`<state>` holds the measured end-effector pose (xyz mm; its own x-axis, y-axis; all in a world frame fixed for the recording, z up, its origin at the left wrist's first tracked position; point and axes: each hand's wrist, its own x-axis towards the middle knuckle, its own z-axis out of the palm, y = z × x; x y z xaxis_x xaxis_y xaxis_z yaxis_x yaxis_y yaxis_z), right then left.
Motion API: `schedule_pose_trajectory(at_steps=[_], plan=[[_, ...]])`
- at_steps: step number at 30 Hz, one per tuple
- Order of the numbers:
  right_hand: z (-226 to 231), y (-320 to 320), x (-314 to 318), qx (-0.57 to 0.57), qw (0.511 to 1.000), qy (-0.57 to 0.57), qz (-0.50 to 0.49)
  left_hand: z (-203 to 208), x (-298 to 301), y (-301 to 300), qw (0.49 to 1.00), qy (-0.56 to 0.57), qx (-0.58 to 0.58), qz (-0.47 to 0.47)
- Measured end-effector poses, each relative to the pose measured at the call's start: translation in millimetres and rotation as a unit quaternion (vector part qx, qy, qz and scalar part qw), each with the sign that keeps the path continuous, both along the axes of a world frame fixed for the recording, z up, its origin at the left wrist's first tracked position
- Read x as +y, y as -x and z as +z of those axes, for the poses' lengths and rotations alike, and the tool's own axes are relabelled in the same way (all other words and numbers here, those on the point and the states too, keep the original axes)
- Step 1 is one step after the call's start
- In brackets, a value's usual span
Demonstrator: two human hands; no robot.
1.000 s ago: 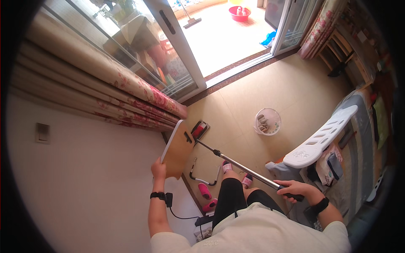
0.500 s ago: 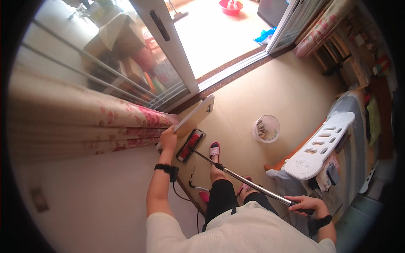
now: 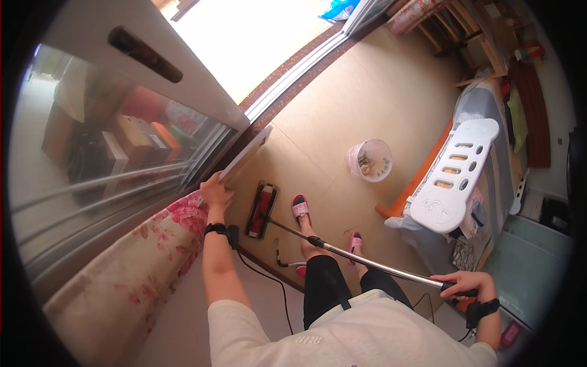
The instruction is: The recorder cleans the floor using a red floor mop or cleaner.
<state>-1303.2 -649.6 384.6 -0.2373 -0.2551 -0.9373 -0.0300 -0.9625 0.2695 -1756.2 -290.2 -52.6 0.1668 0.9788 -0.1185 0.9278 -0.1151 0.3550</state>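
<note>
My right hand (image 3: 468,284) is closed around the black grip at the upper end of a mop (image 3: 367,262) with a silver telescopic pole. Its rectangular red and black head (image 3: 262,209) rests on the floor to the left of my feet. My left hand (image 3: 217,191) is closed on the near end of a thin white board (image 3: 246,154), which stands tilted beside the glass door. Part of the board's face is turned away from me. Just below that hand hangs a pink-flowered curtain (image 3: 177,244).
A white waste bin (image 3: 370,161) with litter inside stands on the tiled floor. Right of it, a white slotted panel (image 3: 455,174) lies over a bed with an orange edge. A sliding glass door (image 3: 128,128) and its raised track (image 3: 293,76) lie ahead. A bent tube (image 3: 287,263) lies near my feet.
The view has shifted, and the doorway now sits higher in the picture. My left hand remains on the board, now closer to the door frame. The mop stays in my right hand.
</note>
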Motion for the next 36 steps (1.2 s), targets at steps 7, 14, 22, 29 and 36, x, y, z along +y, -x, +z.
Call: schedule_pose_trajectory(at_steps=[7,14,22,29,36], plan=[[-9.8,-6.3,33.0,0.004,0.999,0.033,0.0,-35.2,35.5,79.1,0.997,-0.007,-0.051,0.06],[-12.2,-11.2,63.9,0.009,0.999,0.038,-0.02,-44.3,55.4,141.0,0.99,0.045,-0.074,0.112],[-16.7,-7.8,79.6,0.014,0.999,0.04,0.016,-31.2,71.1,151.0,0.992,-0.007,-0.065,0.104],[-14.8,-2.3,85.4,-0.006,0.998,0.044,0.045,-11.9,35.0,103.8,0.976,-0.159,-0.066,0.131],[-18.1,-5.0,71.0,-0.028,0.996,0.032,0.084,-50.4,-203.2,-30.9,0.777,0.557,-0.231,0.179]])
